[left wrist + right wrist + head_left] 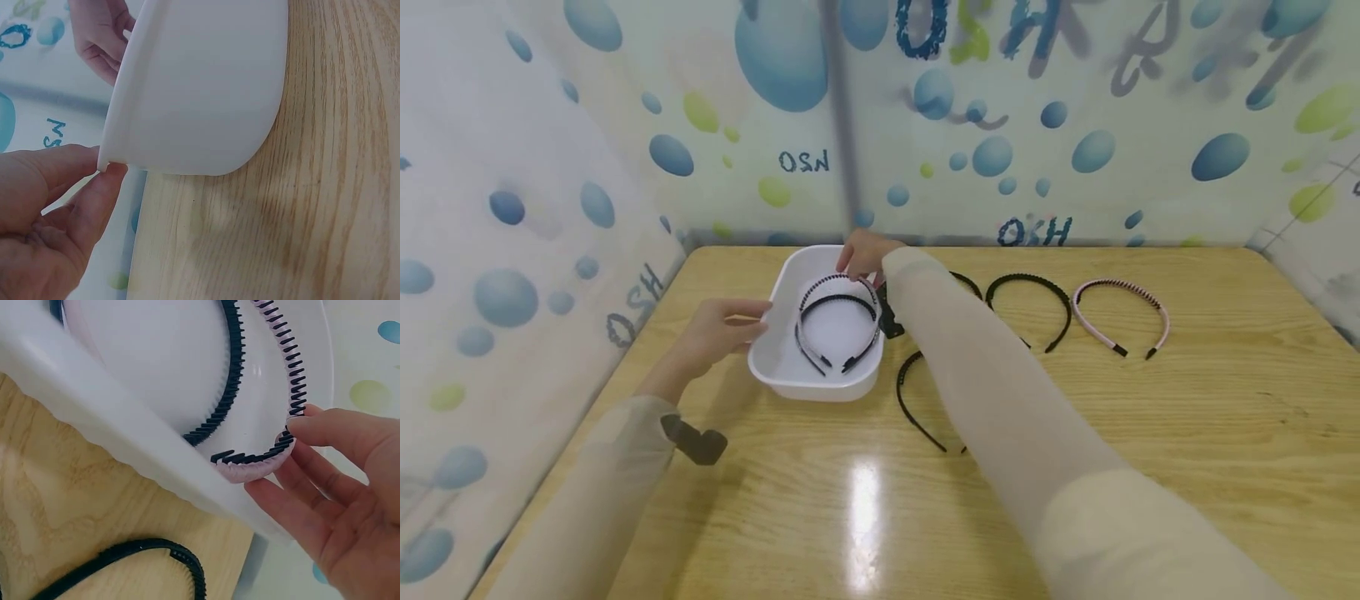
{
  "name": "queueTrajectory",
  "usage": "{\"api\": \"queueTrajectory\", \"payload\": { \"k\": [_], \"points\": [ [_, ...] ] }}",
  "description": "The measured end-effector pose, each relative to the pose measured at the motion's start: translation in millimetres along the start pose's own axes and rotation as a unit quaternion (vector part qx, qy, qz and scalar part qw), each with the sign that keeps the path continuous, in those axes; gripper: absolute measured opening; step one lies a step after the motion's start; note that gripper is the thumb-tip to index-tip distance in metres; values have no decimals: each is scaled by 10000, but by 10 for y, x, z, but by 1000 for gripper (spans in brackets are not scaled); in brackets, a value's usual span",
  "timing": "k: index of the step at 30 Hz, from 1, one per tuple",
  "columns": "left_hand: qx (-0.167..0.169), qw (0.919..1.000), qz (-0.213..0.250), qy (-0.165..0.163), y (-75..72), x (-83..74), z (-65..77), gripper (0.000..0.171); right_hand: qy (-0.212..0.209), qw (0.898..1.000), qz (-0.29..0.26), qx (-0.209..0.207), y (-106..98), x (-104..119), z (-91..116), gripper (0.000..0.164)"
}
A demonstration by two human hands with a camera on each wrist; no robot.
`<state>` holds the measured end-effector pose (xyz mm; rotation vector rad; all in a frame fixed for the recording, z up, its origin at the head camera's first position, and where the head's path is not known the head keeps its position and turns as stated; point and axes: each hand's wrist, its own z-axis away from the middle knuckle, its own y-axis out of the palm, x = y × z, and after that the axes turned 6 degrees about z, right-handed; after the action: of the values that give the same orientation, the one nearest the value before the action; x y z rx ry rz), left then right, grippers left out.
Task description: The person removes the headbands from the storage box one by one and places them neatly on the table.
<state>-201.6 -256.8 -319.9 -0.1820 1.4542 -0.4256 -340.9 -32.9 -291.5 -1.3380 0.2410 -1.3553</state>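
Note:
A white plastic tub (827,391) stands at the back left of the table. My left hand (707,337) pinches its left rim between thumb and fingers, as the left wrist view shows up close. Over the tub's far right part, my right hand (865,252) holds a pale pink headband (250,472) with black teeth, gripping it near the top of its curve. Within the tub, a black toothed headband (232,369) lies beside the pink one, and their arcs overlap in the head view. The right sleeve hides part of the table behind it.
Right of the tub lie a black headband (1030,277), another pink headband (1165,325) and, nearer me, a black headband (913,410) partly covered by my right arm. One more black headband (972,283) shows behind the sleeve. Patterned walls (880,125) border the table's back and left.

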Motion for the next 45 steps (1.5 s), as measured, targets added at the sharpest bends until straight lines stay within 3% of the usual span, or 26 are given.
{"api": "queueTrajectory", "payload": {
  "k": [20,26,34,45],
  "points": [
    [-93,9997,18,233,7,22,-3,38,-639,9977,-24,-207,-245,99,215,35],
    [30,10000,-13,62,7,-11,3,39,-944,9952,22,-255,-317,88,259,34],
    [87,9999,-49,110,8,-5,14,40,-1263,9913,162,-330,-425,88,364,31],
    [67,9998,-152,97,5,-6,24,40,-1394,9885,484,-325,-581,155,587,32]
  ]
}}
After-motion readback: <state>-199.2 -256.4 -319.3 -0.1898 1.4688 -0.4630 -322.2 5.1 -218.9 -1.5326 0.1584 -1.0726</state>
